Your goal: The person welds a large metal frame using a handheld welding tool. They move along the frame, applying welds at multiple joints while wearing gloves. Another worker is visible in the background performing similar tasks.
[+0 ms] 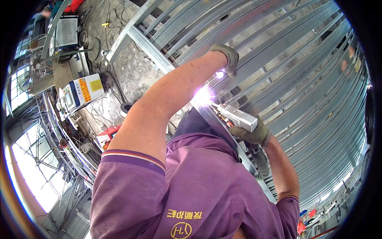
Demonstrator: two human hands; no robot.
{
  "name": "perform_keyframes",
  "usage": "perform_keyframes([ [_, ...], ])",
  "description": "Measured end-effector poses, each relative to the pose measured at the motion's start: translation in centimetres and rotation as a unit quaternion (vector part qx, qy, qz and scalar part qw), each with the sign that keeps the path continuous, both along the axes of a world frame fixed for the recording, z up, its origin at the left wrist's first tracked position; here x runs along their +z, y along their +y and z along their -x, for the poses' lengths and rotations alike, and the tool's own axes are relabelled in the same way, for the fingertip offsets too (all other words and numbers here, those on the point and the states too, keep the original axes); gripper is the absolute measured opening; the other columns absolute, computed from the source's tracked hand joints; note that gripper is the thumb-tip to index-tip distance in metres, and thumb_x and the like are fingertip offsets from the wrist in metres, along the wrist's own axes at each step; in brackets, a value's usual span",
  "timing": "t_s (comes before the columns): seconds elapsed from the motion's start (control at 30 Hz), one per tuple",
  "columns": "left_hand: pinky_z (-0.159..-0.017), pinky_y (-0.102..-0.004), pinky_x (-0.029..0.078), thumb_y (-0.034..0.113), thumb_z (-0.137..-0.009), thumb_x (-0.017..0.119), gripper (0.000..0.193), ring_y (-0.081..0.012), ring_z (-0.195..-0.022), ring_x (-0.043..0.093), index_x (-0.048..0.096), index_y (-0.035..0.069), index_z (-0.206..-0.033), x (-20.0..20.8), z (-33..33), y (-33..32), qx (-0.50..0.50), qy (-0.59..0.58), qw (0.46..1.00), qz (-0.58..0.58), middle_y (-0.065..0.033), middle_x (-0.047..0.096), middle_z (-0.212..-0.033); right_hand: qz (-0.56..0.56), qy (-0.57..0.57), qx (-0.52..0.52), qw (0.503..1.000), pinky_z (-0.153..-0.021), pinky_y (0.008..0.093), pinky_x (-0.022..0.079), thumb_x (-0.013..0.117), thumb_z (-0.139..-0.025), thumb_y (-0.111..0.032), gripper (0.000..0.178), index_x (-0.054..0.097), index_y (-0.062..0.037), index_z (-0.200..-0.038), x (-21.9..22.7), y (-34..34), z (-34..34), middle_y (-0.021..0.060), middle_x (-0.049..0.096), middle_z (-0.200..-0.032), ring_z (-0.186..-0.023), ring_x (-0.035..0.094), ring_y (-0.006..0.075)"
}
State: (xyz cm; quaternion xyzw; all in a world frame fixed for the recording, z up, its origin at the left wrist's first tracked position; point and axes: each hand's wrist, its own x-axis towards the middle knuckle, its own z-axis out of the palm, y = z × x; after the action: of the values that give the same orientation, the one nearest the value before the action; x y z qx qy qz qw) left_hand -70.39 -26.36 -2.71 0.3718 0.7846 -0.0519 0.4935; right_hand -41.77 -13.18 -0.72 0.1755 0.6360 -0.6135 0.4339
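My right hand (256,134), in a dark work glove, is closed around a silver handheld welding gun (238,117). The gun's tip points left at a bright white-violet weld glare (204,95) on a galvanized steel frame rail (229,137). The glare hides the joint itself. My left arm reaches across above it. My left hand (227,59), in a grey-green glove, lies over a long steel bar (254,49), its fingers bent down over it and partly hidden. A smaller bright spot (219,74) shines just under that hand.
Many parallel steel bars (302,75) spread to the right. A frame end (139,40) juts out at the upper left. Beyond lie a white-and-blue machine box (81,95), loose cables (115,20) and a red object (108,133) on the concrete floor (135,75). A blurred person (352,59) is at the far right.
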Motion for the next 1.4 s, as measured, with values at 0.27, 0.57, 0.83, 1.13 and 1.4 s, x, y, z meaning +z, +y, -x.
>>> perform_keyframes([
  [0.27,-0.087,-0.0403,0.065,0.046,-0.096,0.081,0.044,-0.0239,-0.094,0.084,0.084,0.01,-0.121,-1.4,0.0,-0.4,0.057,-0.032,0.998,-0.007,-0.0063,0.085,-0.113,-0.007,0.056,0.003,0.998,-0.069,0.0331,0.062,0.093,-0.091,-0.041,0.061,0.074,-0.0093,-0.14,-0.4,0.0,-0.5,0.0068,0.081,-0.101,-0.078,0.073,0.0124],
  [0.57,-0.088,-0.036,0.066,0.044,-0.098,0.08,0.046,-0.0232,-0.099,0.084,0.082,0.009,-0.126,-0.6,0.0,-0.6,0.081,-0.043,0.996,0.0,-0.0075,0.084,-0.12,-0.015,0.029,0.009,0.999,-0.069,0.0331,0.062,0.093,-0.09,-0.041,0.06,0.075,-0.0114,-0.139,-0.2,0.3,-0.8,0.0061,0.082,-0.101,-0.078,0.074,0.0117],
  [0.83,-0.086,-0.0365,0.067,0.048,-0.097,0.079,0.049,-0.0229,-0.099,0.084,0.082,0.008,-0.126,-0.5,0.3,-0.4,0.041,-0.043,0.998,0.013,-0.0077,0.083,-0.12,-0.016,-0.006,0.005,1.0,-0.078,0.0337,0.063,0.095,-0.089,-0.04,0.062,0.075,-0.0112,-0.14,-0.3,0.5,-1.0,0.0066,0.083,-0.106,-0.088,0.075,0.0133],
  [1.13,-0.086,-0.0387,0.067,0.051,-0.095,0.081,0.053,-0.0242,-0.097,0.083,0.082,0.009,-0.127,-1.7,0.4,-0.5,0.018,-0.022,1.0,-0.002,-0.0088,0.084,-0.118,-0.018,0.02,0.001,1.0,-0.078,0.0327,0.063,0.097,-0.088,-0.039,0.063,0.075,-0.0104,-0.14,-0.1,0.6,-1.2,0.0055,0.083,-0.108,-0.089,0.075,0.0121],
  [1.4,-0.091,-0.0374,0.066,0.045,-0.1,0.079,0.053,-0.024,-0.106,0.083,0.076,0.009,-0.138,-1.4,0.5,-0.3,0.012,-0.026,0.999,0.015,-0.0086,0.081,-0.133,-0.021,-0.013,-0.003,1.0,-0.068,0.0307,0.062,0.097,-0.089,-0.038,0.063,0.075,-0.0124,-0.141,0.8,0.6,-0.9,0.0026,0.082,-0.105,-0.079,0.073,0.0091],
])
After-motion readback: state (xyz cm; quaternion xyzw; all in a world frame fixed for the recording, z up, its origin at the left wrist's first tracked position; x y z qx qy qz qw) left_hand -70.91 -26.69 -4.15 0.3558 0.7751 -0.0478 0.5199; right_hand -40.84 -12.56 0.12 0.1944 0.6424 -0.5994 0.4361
